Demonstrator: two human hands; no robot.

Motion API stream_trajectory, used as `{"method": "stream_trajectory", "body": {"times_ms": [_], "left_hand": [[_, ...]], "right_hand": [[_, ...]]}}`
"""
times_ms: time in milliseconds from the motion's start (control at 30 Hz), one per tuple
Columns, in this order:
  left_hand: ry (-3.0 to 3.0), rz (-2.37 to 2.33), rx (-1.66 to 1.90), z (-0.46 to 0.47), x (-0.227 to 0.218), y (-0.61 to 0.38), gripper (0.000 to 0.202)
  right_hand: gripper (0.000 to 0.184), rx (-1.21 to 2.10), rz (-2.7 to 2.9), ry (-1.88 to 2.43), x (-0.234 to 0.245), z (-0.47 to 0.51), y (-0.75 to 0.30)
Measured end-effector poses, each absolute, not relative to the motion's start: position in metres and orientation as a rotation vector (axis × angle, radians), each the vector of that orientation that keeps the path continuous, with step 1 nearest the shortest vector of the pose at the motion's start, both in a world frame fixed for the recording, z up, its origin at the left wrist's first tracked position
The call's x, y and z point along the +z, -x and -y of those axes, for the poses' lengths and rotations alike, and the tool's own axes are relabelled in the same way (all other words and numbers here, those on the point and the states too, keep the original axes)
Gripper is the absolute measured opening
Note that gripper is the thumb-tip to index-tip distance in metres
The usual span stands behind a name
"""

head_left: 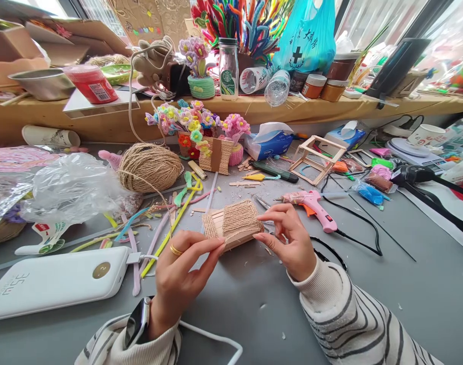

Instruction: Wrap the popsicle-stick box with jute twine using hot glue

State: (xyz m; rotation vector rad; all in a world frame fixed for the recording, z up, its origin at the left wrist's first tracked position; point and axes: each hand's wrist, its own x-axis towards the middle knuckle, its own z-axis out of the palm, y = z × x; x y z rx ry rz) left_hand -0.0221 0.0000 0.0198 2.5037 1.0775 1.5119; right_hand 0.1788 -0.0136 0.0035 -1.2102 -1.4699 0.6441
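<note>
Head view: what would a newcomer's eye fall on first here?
Probably the twine-wound piece at the centre, with the fingertips of the left hand and right hand at its two sides. Next might come the bright pipe cleaners at the top, beside the blue bag. On the table, the pink glue gun lies beyond the right hand, and a twine ball sits farther back, left of centre.

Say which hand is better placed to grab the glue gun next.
Probably the right hand: the glue gun lies just beyond it, on its side. The left hand is farther off, at the near left of the box.
</note>
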Motion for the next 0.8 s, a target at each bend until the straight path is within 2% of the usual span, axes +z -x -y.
{"method": "stream_trajectory", "body": {"times_ms": [100,433,633,733,800], "left_hand": [[-2.496,-1.046,1.496,0.000,0.020,0.021,0.024],[-2.282,-0.875,1.295,0.002,0.039,0.026,0.010],[-1.987,-0.788,1.188,0.009,0.040,0.021,0.016],[-2.006,-0.892,1.246,0.009,0.034,0.016,0.010],[-2.164,-1.009,1.244,0.007,0.032,0.015,0.013]], "right_hand": [[0.011,0.636,1.479,1.187,0.005,0.014,-0.179],[0.008,0.538,1.601,1.141,0.012,0.016,-0.177],[0.005,0.440,1.690,1.092,0.014,0.021,-0.174],[0.005,0.390,1.689,1.090,0.015,0.021,-0.174],[0.006,0.368,1.681,1.099,0.015,0.020,-0.175]]}}
